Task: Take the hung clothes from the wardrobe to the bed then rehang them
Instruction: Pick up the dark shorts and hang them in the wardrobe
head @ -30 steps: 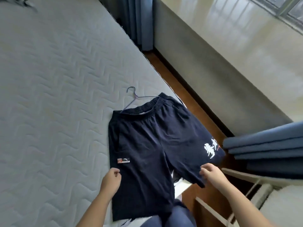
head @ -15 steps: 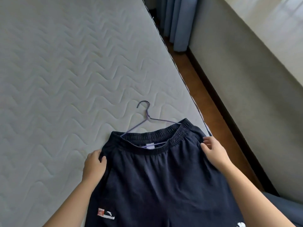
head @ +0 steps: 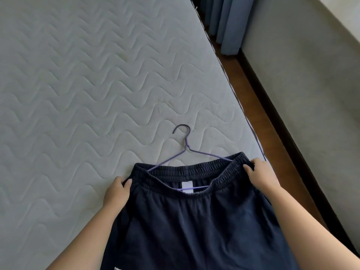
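head: shorts (head: 194, 230) legs cropped; hanger (head: 186, 141) bar half-hidden

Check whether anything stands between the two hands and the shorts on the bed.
Nothing visible does. The left hand grips the shorts at the waistband's left end, the right hand at its right end; the hanger sits partly inside.

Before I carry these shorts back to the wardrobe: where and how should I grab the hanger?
Probably pinch the hanger at its neck, just below the hook, coming from above. Hook and neck lie bare and flat on the mattress beyond the waistband; the shoulder ends and bar sit inside the shorts.
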`<state>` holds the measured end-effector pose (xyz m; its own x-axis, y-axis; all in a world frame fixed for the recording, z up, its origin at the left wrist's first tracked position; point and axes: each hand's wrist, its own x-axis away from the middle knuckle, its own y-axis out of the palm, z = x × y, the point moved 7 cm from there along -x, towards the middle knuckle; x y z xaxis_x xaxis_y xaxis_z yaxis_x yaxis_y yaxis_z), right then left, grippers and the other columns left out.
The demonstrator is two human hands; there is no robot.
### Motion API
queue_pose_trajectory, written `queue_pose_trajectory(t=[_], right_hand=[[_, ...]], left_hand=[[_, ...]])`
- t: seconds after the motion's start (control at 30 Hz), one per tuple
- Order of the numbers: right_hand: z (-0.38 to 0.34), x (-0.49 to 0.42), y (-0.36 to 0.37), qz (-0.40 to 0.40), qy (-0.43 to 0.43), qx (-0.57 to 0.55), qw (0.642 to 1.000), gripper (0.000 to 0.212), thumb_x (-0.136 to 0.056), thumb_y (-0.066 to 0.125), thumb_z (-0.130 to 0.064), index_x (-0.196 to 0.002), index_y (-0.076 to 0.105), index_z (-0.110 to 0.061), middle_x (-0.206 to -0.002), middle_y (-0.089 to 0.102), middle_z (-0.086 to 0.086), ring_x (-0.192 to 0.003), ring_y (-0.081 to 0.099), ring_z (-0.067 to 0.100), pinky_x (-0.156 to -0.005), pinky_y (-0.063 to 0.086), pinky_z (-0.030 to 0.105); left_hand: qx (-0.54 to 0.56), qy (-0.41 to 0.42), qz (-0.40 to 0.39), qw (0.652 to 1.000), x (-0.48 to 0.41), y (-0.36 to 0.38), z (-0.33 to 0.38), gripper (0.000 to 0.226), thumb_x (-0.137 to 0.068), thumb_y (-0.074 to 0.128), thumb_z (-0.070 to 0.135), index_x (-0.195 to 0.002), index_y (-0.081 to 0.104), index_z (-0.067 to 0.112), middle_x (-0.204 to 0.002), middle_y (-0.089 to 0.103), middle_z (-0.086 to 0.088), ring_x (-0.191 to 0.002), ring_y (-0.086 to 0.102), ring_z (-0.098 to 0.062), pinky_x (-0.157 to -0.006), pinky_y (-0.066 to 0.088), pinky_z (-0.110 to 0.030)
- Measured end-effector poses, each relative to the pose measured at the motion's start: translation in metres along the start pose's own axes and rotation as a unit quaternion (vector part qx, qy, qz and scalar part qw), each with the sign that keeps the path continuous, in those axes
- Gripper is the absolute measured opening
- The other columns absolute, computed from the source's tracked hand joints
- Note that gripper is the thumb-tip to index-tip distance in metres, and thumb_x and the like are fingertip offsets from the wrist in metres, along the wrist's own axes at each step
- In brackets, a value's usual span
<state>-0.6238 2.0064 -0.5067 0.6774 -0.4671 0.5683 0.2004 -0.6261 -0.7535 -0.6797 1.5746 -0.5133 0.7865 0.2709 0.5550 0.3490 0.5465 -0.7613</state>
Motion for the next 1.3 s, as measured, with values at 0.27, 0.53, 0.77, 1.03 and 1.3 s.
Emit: queue_pose_trajectory(t=[0.27, 0.53, 0.77, 1.03, 1.3], right_hand=[[0.020, 0.079, -0.031, -0.008, 0.015, -0.053, 0.998, 0.023, -0.092, 0.051, -0.027, -0.099, 0.053, -0.005, -0.110, 0.060, 0.017, -0.091, 0.054, 0.030, -0.072, 0.034, 0.031], [0.076, 0.210, -0.036, -0.045, 0.080, -0.122, 0.988, 0.032, -0.091, 0.054, -0.021, -0.113, 0.055, 0.002, -0.120, 0.060, 0.021, -0.111, 0.054, 0.036, -0.081, 0.037, 0.036], [0.120, 0.300, -0.045, -0.085, 0.082, -0.100, 0.988, 0.032, -0.090, 0.055, -0.022, -0.112, 0.055, 0.001, -0.119, 0.060, 0.019, -0.109, 0.055, 0.033, -0.079, 0.035, 0.034], [0.093, 0.305, -0.094, -0.056, -0.024, -0.072, 0.996, 0.031, -0.090, 0.055, -0.021, -0.111, 0.056, 0.001, -0.114, 0.062, 0.020, -0.104, 0.057, 0.034, -0.079, 0.039, 0.035], [-0.004, 0.344, -0.076, -0.084, -0.147, -0.030, 0.985, 0.028, -0.090, 0.055, -0.023, -0.109, 0.056, -0.004, -0.109, 0.064, 0.018, -0.101, 0.058, 0.034, -0.081, 0.042, 0.035]], left_hand=[[0.055, -0.004, 0.007, 0.998, 0.077, -0.041, -0.002, 0.032, -0.094, 0.044, 0.027, -0.112, 0.053, 0.002, -0.108, 0.059, -0.016, -0.088, 0.050, -0.025, -0.075, 0.038, -0.033], [0.066, -0.055, 0.027, 0.996, 0.222, -0.077, -0.047, 0.026, -0.094, 0.043, 0.027, -0.105, 0.052, 0.005, -0.080, 0.053, -0.001, -0.079, 0.050, -0.023, -0.069, 0.041, -0.035], [0.051, -0.100, 0.023, 0.993, 0.335, -0.084, -0.093, 0.028, -0.095, 0.042, 0.029, -0.108, 0.053, 0.006, -0.101, 0.062, -0.012, -0.083, 0.052, -0.025, -0.069, 0.039, -0.033], [0.080, -0.066, 0.066, 0.992, 0.403, -0.098, -0.102, 0.033, -0.095, 0.039, 0.031, -0.117, 0.051, 0.010, -0.111, 0.061, -0.013, -0.098, 0.057, -0.032, -0.069, 0.043, -0.034], [0.198, -0.124, 0.139, 0.962, 0.476, -0.133, -0.179, 0.023, -0.095, 0.041, 0.028, -0.108, 0.051, 0.012, -0.108, 0.060, -0.010, -0.095, 0.056, -0.027, -0.071, 0.042, -0.033]])
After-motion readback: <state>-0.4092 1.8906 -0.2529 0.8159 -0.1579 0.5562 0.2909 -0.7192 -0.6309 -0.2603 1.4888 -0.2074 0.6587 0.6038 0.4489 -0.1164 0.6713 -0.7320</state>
